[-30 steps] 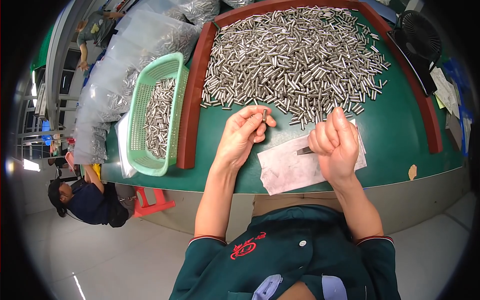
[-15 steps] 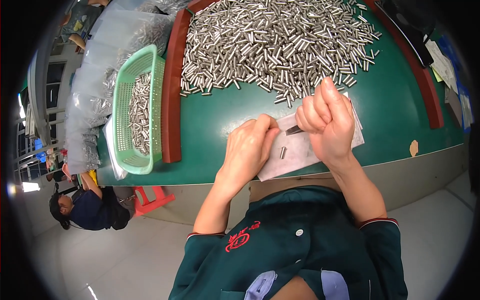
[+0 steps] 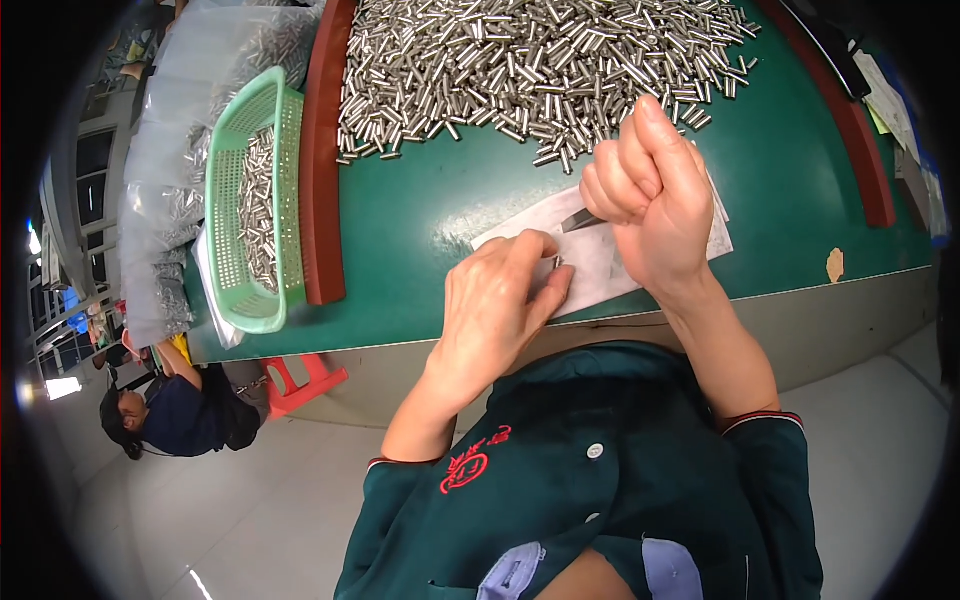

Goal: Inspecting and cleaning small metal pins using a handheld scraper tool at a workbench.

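Low over a whitish sheet (image 3: 607, 268), my left hand (image 3: 497, 300) has its thumb and index finger closed around a small silver metal pin (image 3: 558, 262). My right hand (image 3: 655, 190) is a fist, thumb side up, over the right part of the sheet. From it a dark, flat-tipped metal tool (image 3: 578, 220) sticks out toward my left hand; its grip is hidden in my fingers, so I cannot tell its exact kind. Just beyond the sheet lies a big heap of similar metal pins (image 3: 540, 70).
A red-brown rail (image 3: 323, 170) borders the green table (image 3: 420, 220) on the left, another (image 3: 860, 150) on the right. A green plastic basket (image 3: 290, 200) holds more pins. Clear bags (image 3: 165, 190) of metal parts stand further left. Another person (image 3: 185, 410) is at the lower left.
My left hand has shifted over the pin that lay bare on the sheet and now has it between finger and thumb. The table sits slightly higher in the view.
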A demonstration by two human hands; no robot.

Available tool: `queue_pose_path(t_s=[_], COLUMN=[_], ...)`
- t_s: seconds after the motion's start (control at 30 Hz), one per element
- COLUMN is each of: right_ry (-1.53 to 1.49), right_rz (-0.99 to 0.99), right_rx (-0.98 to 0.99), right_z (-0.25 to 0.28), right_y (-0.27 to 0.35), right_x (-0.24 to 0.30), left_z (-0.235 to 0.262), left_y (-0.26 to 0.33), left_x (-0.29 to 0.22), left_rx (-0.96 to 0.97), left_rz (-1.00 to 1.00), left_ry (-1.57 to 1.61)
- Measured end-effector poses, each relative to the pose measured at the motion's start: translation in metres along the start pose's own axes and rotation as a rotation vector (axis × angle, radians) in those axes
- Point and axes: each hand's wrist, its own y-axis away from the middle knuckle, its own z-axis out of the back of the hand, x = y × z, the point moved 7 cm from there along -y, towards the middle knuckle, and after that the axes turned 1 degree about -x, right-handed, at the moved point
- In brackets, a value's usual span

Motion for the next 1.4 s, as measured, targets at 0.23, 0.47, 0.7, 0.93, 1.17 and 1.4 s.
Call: queue_pose_path(t_s=[0.23,0.47,0.7,0.93,1.17,1.4], right_ry=[0.056,0.014,0.043,0.046,0.048,0.063], right_rz=[-0.006,0.022,0.063,0.062,0.031,0.002], right_rx=[-0.016,-0.020,0.009,0.061,0.069,0.079], right_z=[0.000,0.004,-0.003,-0.004,-0.006,-0.009], right_y=[0.001,0.001,0.002,0.002,0.001,0.000], right_x=[0.001,0.002,0.008,0.003,0.001,0.001], left_z=[0.007,0.017,0.009,0.008,0.008,0.008], left_y=[-0.008,-0.006,-0.009,-0.006,-0.007,-0.007], left_x=[0.007,0.016,0.011,0.015,0.017,0.019], left_rx=[-0.074,-0.205,-0.182,-0.237,-0.235,-0.216], left_rz=[0.097,0.058,-0.167,-0.060,-0.048,-0.028], left_ry=[0.136,-0.040,-0.029,0.080,0.086,0.048])
